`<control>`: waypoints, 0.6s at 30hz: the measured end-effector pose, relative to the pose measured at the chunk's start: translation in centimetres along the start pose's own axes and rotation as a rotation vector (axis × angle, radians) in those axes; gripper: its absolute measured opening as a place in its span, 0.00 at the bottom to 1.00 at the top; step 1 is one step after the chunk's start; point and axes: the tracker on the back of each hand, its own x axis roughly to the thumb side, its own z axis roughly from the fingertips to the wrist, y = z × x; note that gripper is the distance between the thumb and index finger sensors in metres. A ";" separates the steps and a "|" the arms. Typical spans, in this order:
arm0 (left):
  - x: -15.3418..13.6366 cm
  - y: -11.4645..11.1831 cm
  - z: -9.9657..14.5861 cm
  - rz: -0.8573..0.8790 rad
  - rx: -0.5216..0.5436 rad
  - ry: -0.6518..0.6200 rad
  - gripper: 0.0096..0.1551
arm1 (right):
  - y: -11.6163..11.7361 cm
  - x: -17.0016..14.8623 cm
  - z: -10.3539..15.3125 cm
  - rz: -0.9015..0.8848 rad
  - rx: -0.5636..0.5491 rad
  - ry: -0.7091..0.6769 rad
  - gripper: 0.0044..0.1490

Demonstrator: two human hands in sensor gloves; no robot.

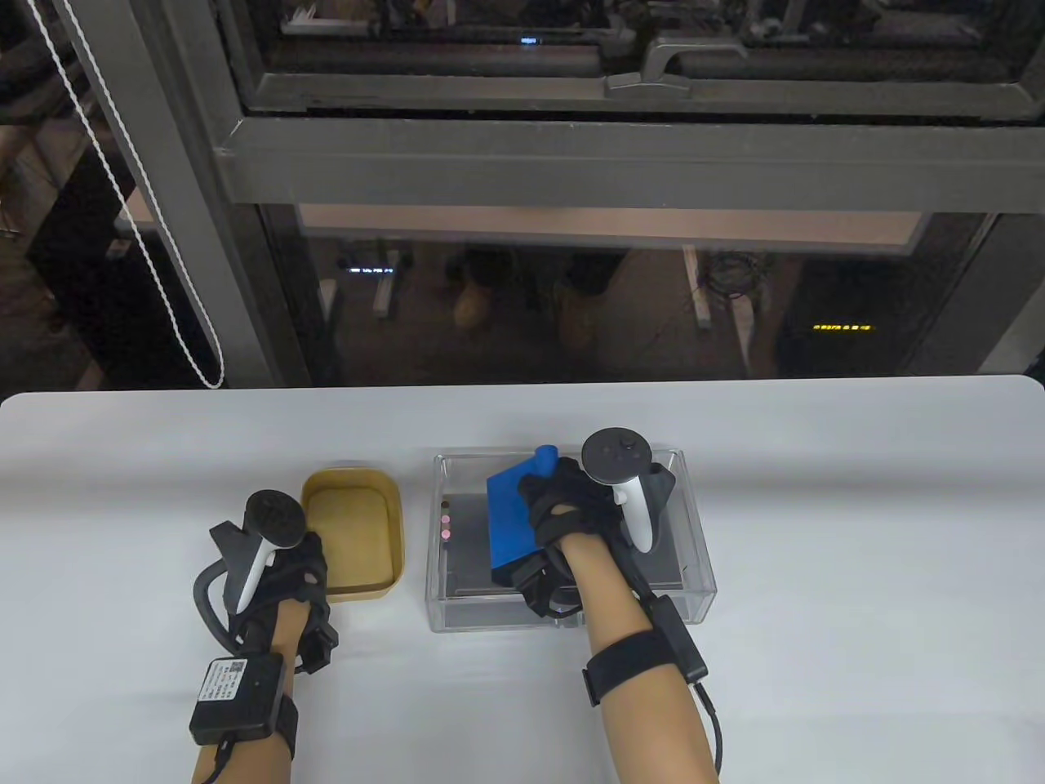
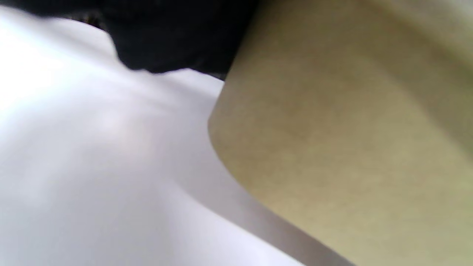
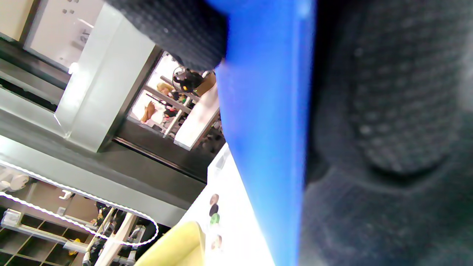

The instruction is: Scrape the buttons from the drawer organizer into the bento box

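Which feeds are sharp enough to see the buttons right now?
Table view: sharp, buttons visible inside the clear organizer. Right wrist view: buttons small but readable; blue scraper and glove blurred. Left wrist view: blurred, only bento box wall.

White table under a dark window

Beyond the white table (image 1: 816,506) stands a grey metal window frame (image 1: 571,155) with a latch handle (image 1: 678,61); a white beaded cord (image 1: 155,261) hangs at its left, and dim furniture shows through its glass.
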 end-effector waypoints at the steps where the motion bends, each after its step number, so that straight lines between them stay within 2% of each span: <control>1: 0.4 0.2 0.0 -0.013 0.002 -0.007 0.27 | 0.1 0.0 -0.1 -0.001 0.002 0.002 0.42; 9: 2.1 1.2 -0.6 -0.153 0.013 -0.047 0.27 | 1.0 -0.1 -1.1 -0.017 0.031 0.029 0.42; 18: 2.8 0.1 -0.7 -0.126 -0.032 -0.087 0.27 | 2.4 0.0 -2.4 -0.001 0.060 0.057 0.42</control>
